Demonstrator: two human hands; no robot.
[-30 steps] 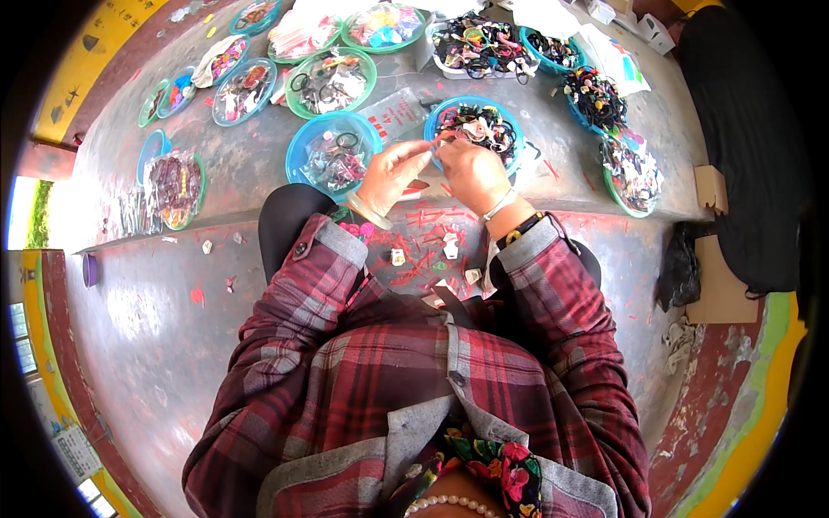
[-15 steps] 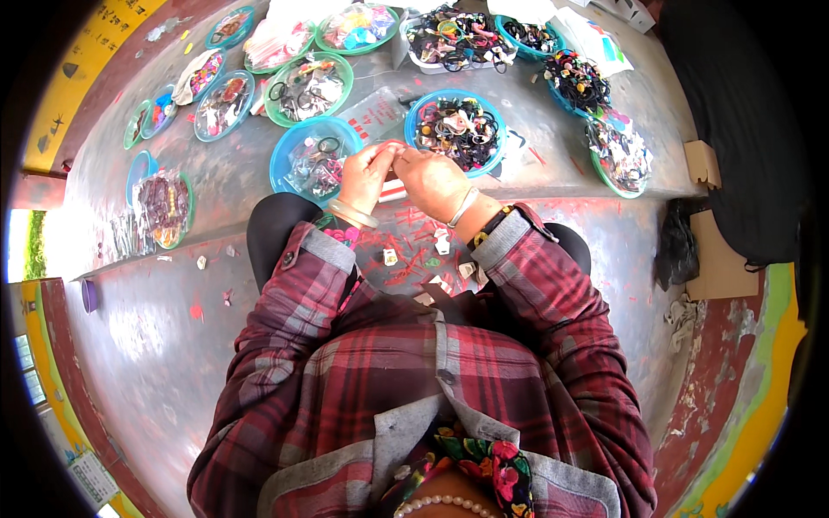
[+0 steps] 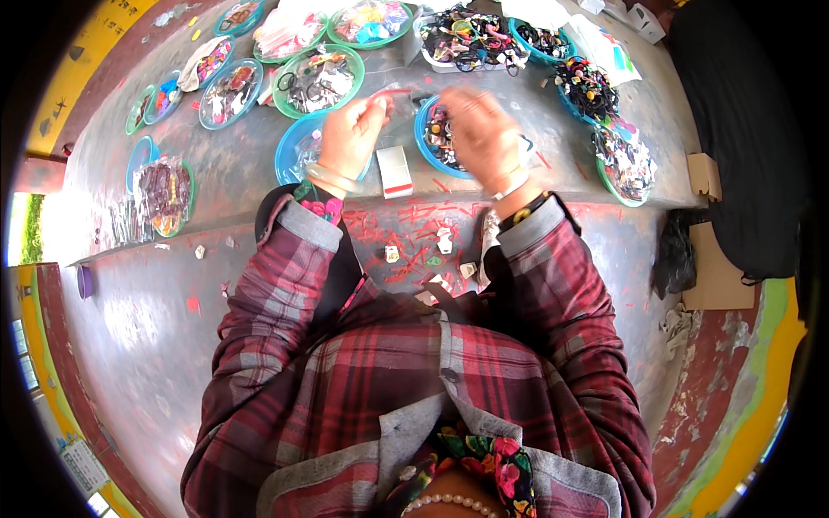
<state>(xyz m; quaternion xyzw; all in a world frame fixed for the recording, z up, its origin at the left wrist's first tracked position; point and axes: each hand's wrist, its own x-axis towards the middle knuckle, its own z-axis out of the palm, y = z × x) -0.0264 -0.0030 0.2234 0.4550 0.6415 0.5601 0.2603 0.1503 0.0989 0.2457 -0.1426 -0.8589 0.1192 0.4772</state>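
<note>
My left hand (image 3: 350, 138) hovers over the near blue basin (image 3: 285, 157), its thumb and fingers pinched together. A thin red strip (image 3: 395, 91) and some clear plastic show beside the fingertips; whether they are gripped is unclear. To the right, my right hand (image 3: 485, 138) is smeared by motion, so its fingers do not read clearly. It covers part of a blue basket of black hair ties (image 3: 436, 134). Between the hands, a white box with a red end (image 3: 395, 173) lies on the grey surface.
Baskets of packaged accessories (image 3: 318, 79) and dark hair ties (image 3: 471, 39) fill the far side. More baskets stand at left (image 3: 166, 197) and right (image 3: 623, 164). Red scraps (image 3: 414, 229) litter the lower level. A black bag (image 3: 675, 250) and cardboard (image 3: 717, 263) are at right.
My hands were together over the gap between the two blue baskets. They have parted, left hand leftward and right hand rightward and up, exposing the white box.
</note>
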